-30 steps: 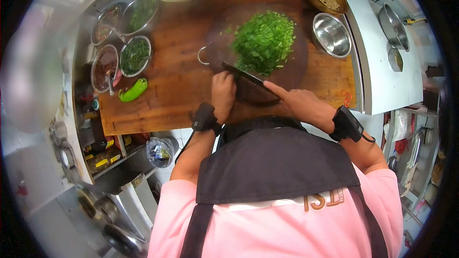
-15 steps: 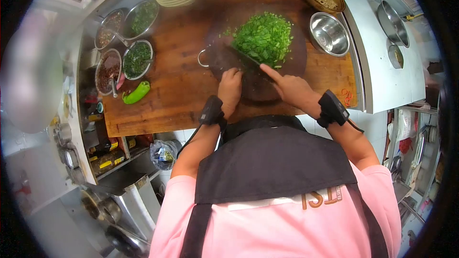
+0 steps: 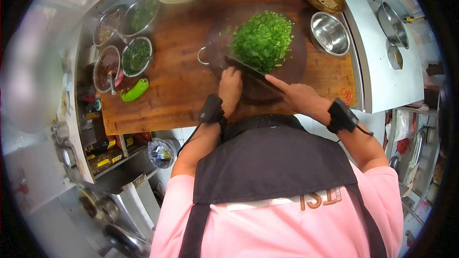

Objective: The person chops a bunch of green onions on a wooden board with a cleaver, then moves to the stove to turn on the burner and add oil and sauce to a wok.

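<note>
One broad dark knife (image 3: 246, 68) was gripped in my right hand (image 3: 306, 99), as the head view showed, its blade slanting across the round chopping board (image 3: 220, 43) along the near edge of the chopped greens (image 3: 263, 40); these lay heaped over the board's middle and far side. My left hand (image 3: 230, 90) sat at the board's near left, fingers curled just beside the blade; whether they held anything, I could not tell. Those fingertips seemed most at risk to me: a slip of the blade could have nicked them. A hard sideways push might have scattered bits off the board.

A ring handle (image 3: 201, 58) poked out at the board's left, with a green chili pepper (image 3: 136, 91) farther left. Near the board's right stood a steel mixing bowl (image 3: 334, 46), likely to limit room there, and behind that a brown bowl (image 3: 342, 3).
</note>
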Available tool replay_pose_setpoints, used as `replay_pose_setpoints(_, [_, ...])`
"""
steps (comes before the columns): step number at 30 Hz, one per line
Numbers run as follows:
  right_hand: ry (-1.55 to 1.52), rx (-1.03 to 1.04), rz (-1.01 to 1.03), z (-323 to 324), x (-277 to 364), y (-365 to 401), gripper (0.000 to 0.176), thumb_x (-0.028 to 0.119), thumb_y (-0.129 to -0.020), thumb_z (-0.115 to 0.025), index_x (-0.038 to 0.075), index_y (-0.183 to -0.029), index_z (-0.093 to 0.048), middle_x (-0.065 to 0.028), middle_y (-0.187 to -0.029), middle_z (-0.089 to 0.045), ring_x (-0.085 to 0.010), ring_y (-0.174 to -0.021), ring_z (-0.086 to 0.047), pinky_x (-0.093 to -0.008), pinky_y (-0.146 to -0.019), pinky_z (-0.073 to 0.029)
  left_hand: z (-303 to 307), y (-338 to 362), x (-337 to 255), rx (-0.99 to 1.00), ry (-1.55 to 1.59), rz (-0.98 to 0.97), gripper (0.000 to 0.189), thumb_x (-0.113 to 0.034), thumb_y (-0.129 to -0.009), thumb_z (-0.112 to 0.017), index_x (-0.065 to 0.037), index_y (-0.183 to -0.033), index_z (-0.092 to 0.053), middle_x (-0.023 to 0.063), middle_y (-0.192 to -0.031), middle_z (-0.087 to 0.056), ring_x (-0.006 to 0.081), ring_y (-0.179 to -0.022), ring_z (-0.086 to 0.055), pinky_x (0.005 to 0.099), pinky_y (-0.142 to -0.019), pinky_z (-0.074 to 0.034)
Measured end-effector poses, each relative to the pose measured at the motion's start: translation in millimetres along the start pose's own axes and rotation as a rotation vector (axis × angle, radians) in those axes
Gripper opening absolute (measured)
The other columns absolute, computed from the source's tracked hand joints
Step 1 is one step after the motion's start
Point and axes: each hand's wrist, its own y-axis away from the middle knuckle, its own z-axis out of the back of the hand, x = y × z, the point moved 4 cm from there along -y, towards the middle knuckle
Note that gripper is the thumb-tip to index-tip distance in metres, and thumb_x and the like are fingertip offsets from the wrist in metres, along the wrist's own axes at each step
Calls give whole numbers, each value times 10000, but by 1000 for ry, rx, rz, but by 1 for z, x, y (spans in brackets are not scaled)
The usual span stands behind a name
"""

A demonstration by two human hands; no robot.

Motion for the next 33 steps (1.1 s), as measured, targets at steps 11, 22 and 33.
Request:
replay_pose_setpoints(11, [75, -134, 87, 19, 9, -6, 653, 112, -804, -510, 285, -1367, -228, -184, -666, -571, -364, -602, -571, -462, -531, -438, 13, 9, 14, -59, 115, 57, 190, -13, -715, -521, -6, -903, -553, 177, -1002, -533, 357, -942, -500, 404, -793, -433])
replay_pose_setpoints(22, [10, -37, 31, -12, -4, -10, 651, 116, -815, -504, 296, -1369, -213, -185, -689, -577, -359, -618, -574, -458, -536, -437, 1, 7, 10, 61, -87, 105, 153, -30, -716, -539, -20, -866, -566, 155, -928, -522, 345, -872, -493, 408, -734, -438])
replay_pose_setpoints(33, [52, 45, 50, 24, 17, 4, 640, 109, -820, -491, 257, -1375, -209, -188, -685, -576, -361, -624, -575, -460, -548, -442, 27, 14, 20, -101, 76, 74, 123, -51, -758, -533, -23, -877, -543, 157, -831, -538, 346, -807, -518, 423, -701, -441])
